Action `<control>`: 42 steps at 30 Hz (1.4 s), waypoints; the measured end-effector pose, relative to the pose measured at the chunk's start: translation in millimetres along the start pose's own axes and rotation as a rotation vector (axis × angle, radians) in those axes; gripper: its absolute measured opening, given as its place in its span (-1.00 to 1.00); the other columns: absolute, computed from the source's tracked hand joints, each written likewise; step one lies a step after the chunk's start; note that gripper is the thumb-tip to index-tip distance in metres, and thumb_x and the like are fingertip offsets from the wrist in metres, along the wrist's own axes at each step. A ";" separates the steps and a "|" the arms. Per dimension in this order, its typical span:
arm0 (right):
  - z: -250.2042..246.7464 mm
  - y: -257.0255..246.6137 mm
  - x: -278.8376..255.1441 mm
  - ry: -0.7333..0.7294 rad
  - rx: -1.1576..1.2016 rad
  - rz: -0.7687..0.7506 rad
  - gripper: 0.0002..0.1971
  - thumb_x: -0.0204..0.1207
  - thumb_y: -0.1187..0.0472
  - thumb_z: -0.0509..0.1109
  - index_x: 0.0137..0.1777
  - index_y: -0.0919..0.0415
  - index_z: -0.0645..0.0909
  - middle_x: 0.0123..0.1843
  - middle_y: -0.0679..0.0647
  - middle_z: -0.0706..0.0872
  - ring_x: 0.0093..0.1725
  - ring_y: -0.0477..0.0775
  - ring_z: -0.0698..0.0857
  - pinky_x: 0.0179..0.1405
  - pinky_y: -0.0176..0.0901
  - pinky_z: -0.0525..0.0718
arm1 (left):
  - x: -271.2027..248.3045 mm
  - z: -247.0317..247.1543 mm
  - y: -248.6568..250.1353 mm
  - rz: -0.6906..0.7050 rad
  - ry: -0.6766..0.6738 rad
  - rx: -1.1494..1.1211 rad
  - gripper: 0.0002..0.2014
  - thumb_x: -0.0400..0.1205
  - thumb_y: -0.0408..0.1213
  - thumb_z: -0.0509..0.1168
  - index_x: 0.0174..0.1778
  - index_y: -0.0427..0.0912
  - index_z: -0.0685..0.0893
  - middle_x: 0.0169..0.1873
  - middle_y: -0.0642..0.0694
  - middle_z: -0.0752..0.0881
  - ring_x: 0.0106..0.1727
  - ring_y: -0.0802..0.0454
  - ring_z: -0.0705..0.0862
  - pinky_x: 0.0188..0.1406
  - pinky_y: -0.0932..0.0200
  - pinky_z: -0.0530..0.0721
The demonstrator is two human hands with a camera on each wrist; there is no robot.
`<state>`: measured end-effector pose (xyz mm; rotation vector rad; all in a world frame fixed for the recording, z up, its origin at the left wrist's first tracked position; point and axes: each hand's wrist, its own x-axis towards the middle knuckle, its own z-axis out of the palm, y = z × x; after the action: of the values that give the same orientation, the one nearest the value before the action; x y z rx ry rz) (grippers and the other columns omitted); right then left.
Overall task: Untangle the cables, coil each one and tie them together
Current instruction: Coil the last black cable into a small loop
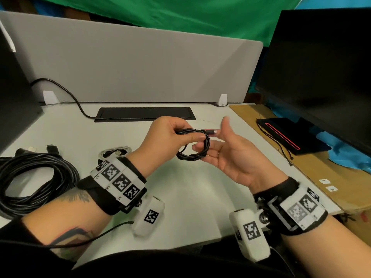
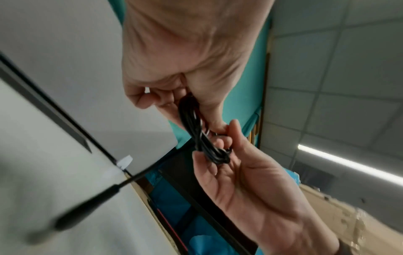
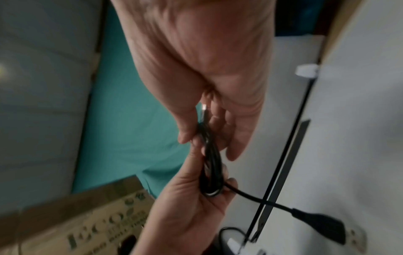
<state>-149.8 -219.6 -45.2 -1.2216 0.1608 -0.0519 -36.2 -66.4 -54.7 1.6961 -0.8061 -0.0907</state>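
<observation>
Three cables show in the head view. At frame centre our left hand [image 1: 166, 137] grips the small black coil [image 1: 193, 145] above the table [image 1: 186, 193]; our right hand [image 1: 230, 155] lies open against it, grasping nothing. The large black coil [image 1: 34, 177] and white coil [image 1: 115, 152] rest lower left. We judge coiling nearly complete; next, secure the plug end [image 1: 210, 131].
</observation>
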 end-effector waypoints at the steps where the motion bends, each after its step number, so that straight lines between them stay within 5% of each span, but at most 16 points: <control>1: 0.2 1.3 -0.9 0.002 -0.055 -0.053 -0.46 0.52 -0.08 0.41 0.28 0.39 0.62 -0.11 0.26 0.79 -0.03 0.16 0.79 0.14 0.03 0.78 | -0.6 0.7 0.1 -0.016 -0.020 -0.018 -0.78 0.46 -0.07 0.62 -0.33 -0.12 0.81 -0.46 -0.14 0.73 -0.42 0.15 0.59 -0.35 0.26 0.51; 4: 3.3 2.6 -2.4 0.075 -0.278 -0.223 -0.67 0.59 0.30 0.44 0.30 0.42 0.58 -0.25 0.26 0.70 -0.21 0.13 0.74 0.02 0.08 0.79 | -1.3 2.8 0.2 -0.107 -0.097 -0.133 -0.80 0.49 -0.15 0.60 -0.27 -0.22 0.82 -0.45 -0.06 0.77 -0.40 0.16 0.68 -0.29 0.36 0.60; 12: -0.1 -2.0 -1.5 0.126 -0.337 -0.307 -0.76 0.69 0.33 0.33 0.29 0.43 0.59 -0.28 0.16 0.64 -0.27 0.04 0.67 -0.13 -0.10 0.77 | -3.5 4.4 8.0 -0.363 -0.243 -0.618 -0.56 0.40 -0.08 0.44 0.18 -0.18 0.71 -0.43 0.01 0.72 -0.40 0.16 0.71 -0.32 0.31 0.69; 15: -3.4 -6.1 -0.5 0.124 -0.309 -0.298 -0.79 0.71 0.33 0.30 0.27 0.41 0.59 -0.30 0.13 0.60 -0.29 0.03 0.62 -0.18 -0.13 0.71 | -3.0 5.1 11.0 -0.446 -0.278 -0.800 -0.58 0.46 -0.04 0.41 0.20 -0.12 0.67 -0.44 0.05 0.65 -0.41 0.18 0.67 -0.22 0.25 0.70; 18: -6.2 -6.9 -0.1 0.157 -0.334 -0.295 -0.77 0.71 0.32 0.29 0.27 0.45 0.58 -0.32 0.13 0.59 -0.30 0.03 0.60 -0.23 -0.09 0.59 | -3.8 3.5 13.4 -0.517 -0.362 -0.947 -0.60 0.52 0.04 0.47 0.15 -0.13 0.65 -0.42 0.05 0.49 -0.38 0.16 0.55 0.00 0.16 0.48; 20: -7.3 -5.1 -0.3 0.173 -0.376 -0.292 -0.75 0.71 0.32 0.30 0.26 0.49 0.58 -0.32 0.15 0.60 -0.31 0.04 0.61 -0.32 -0.12 0.53 | -4.9 4.7 14.2 -0.464 -0.398 -0.759 -0.72 0.55 -0.17 0.49 0.12 -0.11 0.64 -0.43 0.04 0.47 -0.37 0.13 0.49 -0.01 0.09 0.43; 23: -5.8 -2.2 0.1 0.201 -0.431 -0.292 -0.78 0.70 0.31 0.32 0.24 0.45 0.61 -0.34 0.17 0.61 -0.32 0.05 0.61 -0.40 -0.17 0.50 | -5.7 8.3 15.9 -0.421 -0.286 -0.478 -0.80 0.65 -0.51 0.33 0.13 -0.18 0.63 -0.44 -0.06 0.57 -0.33 0.04 0.55 0.00 0.00 0.62; 27: -5.9 -2.5 0.4 0.218 -0.481 -0.291 -0.81 0.70 0.31 0.33 0.20 0.42 0.63 -0.35 0.18 0.61 -0.33 0.06 0.60 -0.44 -0.22 0.52 | -5.8 7.8 13.9 -0.285 -0.197 -0.194 -0.92 0.66 -0.45 0.38 -0.02 -0.19 0.68 -0.38 -0.05 0.70 -0.28 0.11 0.72 -0.14 0.06 0.81; 32: -7.9 -4.8 0.0 0.229 -0.534 -0.282 -0.88 0.72 0.27 0.32 0.11 0.30 0.66 -0.38 0.08 0.58 -0.36 0.01 0.58 -0.42 -0.22 0.50 | -2.4 -4.5 14.4 -0.206 -0.188 -0.034 -0.91 0.51 -0.29 0.59 -0.13 -0.04 0.86 -0.28 -0.03 0.81 -0.21 0.12 0.75 -0.29 0.24 0.75; 37: -6.7 -0.8 0.7 0.299 -0.544 -0.263 -0.81 0.76 0.21 0.25 0.16 0.31 0.63 -0.35 0.01 0.52 -0.40 -0.12 0.50 -0.25 -0.07 0.49 | -2.2 -8.1 16.4 -0.220 -0.257 -0.040 -0.82 0.55 -0.47 0.52 0.00 -0.14 0.89 -0.19 -0.12 0.88 -0.15 0.08 0.81 -0.13 0.23 0.79; 42: -3.9 -1.9 -1.4 0.285 -0.496 -0.268 -0.82 0.77 0.24 0.20 0.16 0.34 0.58 -0.39 -0.02 0.46 -0.42 -0.10 0.42 -0.31 -0.09 0.39 | -2.5 -7.4 17.9 -0.212 -0.271 -0.053 -0.82 0.57 -0.52 0.47 0.01 -0.22 0.85 -0.19 -0.20 0.85 -0.18 0.00 0.78 -0.11 0.17 0.80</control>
<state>-151.7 -223.8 -44.6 -1.7236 0.2677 -0.4419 -42.9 -60.0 -37.5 1.7358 -0.8115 -0.4924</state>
